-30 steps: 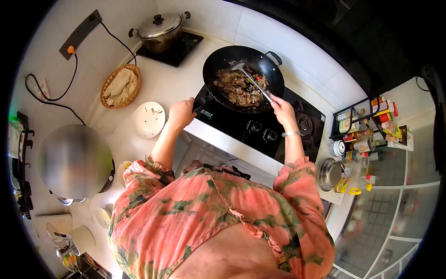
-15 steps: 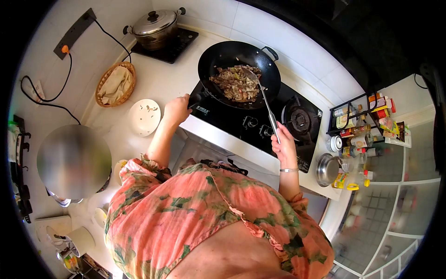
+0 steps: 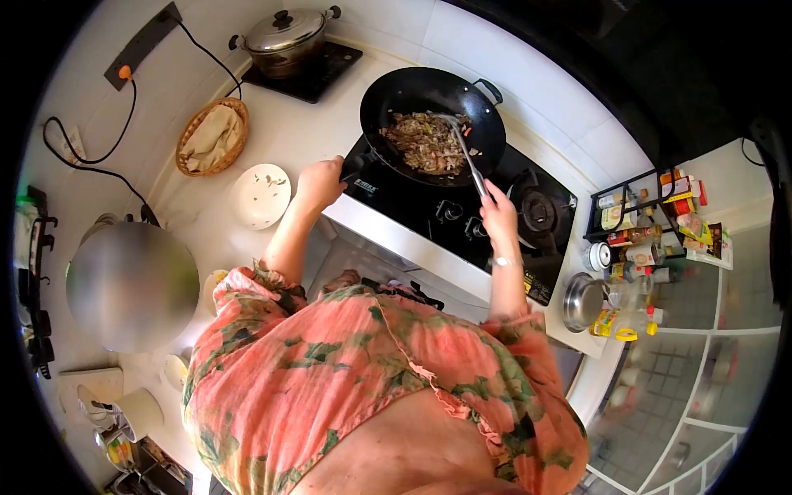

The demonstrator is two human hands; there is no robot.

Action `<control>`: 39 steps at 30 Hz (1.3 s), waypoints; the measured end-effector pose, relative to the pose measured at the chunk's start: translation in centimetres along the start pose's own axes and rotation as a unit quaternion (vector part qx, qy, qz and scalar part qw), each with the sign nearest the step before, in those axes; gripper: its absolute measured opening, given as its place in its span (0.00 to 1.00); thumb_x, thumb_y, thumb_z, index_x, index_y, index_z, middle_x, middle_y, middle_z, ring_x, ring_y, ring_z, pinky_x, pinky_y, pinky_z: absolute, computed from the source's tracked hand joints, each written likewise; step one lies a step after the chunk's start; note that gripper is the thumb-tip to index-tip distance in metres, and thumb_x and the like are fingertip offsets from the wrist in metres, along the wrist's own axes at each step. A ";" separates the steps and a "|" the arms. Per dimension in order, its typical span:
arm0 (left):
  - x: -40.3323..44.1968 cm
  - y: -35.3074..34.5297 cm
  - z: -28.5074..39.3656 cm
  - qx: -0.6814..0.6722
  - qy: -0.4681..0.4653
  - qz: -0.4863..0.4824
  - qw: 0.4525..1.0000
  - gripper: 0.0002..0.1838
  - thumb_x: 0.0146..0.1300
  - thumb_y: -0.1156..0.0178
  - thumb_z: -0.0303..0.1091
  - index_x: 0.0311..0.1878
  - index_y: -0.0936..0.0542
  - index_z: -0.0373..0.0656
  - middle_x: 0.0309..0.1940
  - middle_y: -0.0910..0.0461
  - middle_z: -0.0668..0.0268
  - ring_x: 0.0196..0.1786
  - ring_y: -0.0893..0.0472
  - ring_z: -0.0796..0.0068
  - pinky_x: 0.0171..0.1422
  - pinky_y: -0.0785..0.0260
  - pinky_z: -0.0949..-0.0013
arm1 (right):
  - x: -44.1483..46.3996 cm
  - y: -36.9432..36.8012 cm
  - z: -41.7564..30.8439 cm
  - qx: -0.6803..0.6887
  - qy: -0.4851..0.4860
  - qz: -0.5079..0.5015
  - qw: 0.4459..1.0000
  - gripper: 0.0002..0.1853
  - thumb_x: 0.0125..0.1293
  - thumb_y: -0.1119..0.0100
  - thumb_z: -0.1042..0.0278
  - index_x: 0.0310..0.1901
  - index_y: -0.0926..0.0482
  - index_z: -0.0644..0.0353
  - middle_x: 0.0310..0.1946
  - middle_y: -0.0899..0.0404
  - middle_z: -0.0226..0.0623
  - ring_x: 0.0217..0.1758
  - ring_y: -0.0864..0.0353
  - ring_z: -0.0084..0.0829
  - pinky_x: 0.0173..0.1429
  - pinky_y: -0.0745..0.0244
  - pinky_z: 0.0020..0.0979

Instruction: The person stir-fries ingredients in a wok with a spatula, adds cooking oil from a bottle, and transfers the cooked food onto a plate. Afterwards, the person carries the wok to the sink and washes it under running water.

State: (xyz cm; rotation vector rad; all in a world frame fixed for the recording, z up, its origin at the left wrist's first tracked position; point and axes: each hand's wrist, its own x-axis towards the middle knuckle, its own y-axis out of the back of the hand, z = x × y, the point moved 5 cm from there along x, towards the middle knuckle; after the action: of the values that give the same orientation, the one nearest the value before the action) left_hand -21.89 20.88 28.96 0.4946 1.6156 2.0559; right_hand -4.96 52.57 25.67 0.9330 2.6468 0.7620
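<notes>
A black wok (image 3: 392, 92) stands on the black gas stove (image 3: 421, 204), tilted a little, with browned chopped food (image 3: 425, 142) in its bottom. My left hand (image 3: 320, 183) is closed round the wok's black handle (image 3: 356, 167) at its left side. My right hand (image 3: 499, 216) grips the upper end of a metal spatula (image 3: 472, 167); the spatula's blade rests in the food at its right edge. Left of my left hand, a white plate (image 3: 262, 196) with a few food scraps lies on the counter.
A lidded steel pot (image 3: 285, 40) sits on a black hob (image 3: 305, 80) at the back left, near a wicker basket (image 3: 183, 148) holding cloth. On the right are a steel bowl (image 3: 582, 302), a rack (image 3: 596, 216) and several bottles.
The spatula's blade has swept through the food, and my right hand moved down, then back up slightly. The food is gathered differently. My left hand has kept hold of the wok handle.
</notes>
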 end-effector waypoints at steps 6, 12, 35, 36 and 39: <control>0.2 0.0 0.2 0.003 -0.002 0.003 1.000 0.17 0.50 0.34 0.35 0.41 0.28 0.41 0.32 0.20 0.56 0.41 0.20 0.53 0.44 0.28 0.55 | -5.6 3.8 -0.5 0.135 -0.057 -0.035 0.989 0.21 0.66 0.46 0.72 0.61 0.27 0.54 0.30 0.23 0.26 0.22 0.32 0.18 0.28 0.33 0.23; 0.2 -0.3 0.0 0.007 -0.004 0.001 1.000 0.18 0.50 0.33 0.36 0.41 0.28 0.41 0.32 0.20 0.55 0.40 0.20 0.53 0.43 0.28 0.54 | -2.2 0.2 -1.3 -0.013 0.055 0.000 0.998 0.19 0.65 0.45 0.70 0.58 0.25 0.52 0.27 0.23 0.32 0.23 0.29 0.21 0.32 0.30 0.25; -0.3 -0.1 0.1 0.001 0.019 -0.012 1.000 0.18 0.51 0.34 0.37 0.42 0.28 0.42 0.33 0.20 0.56 0.40 0.20 0.53 0.43 0.28 0.55 | -7.7 8.0 -2.0 0.059 -0.083 -0.044 0.994 0.19 0.65 0.45 0.73 0.59 0.26 0.58 0.26 0.25 0.25 0.23 0.33 0.16 0.29 0.33 0.20; -0.3 -0.1 0.1 -0.001 0.016 -0.010 1.000 0.18 0.50 0.33 0.37 0.42 0.28 0.42 0.33 0.20 0.56 0.40 0.20 0.53 0.43 0.28 0.55 | -7.5 8.5 -2.2 0.084 -0.074 -0.041 0.993 0.19 0.65 0.45 0.73 0.59 0.26 0.59 0.26 0.25 0.25 0.23 0.33 0.16 0.29 0.33 0.20; 0.0 0.0 0.0 -0.001 0.010 -0.010 1.000 0.19 0.50 0.33 0.36 0.42 0.28 0.42 0.32 0.20 0.56 0.40 0.20 0.52 0.42 0.28 0.54 | -7.5 9.8 -1.7 0.142 -0.094 -0.022 0.985 0.18 0.67 0.47 0.71 0.59 0.26 0.59 0.20 0.30 0.23 0.18 0.38 0.12 0.20 0.44 0.17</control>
State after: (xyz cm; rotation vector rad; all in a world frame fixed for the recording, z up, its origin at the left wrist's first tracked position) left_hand -21.86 20.91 28.92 0.4566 1.6232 2.0550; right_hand 5.18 53.62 32.71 0.9586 2.6376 0.2716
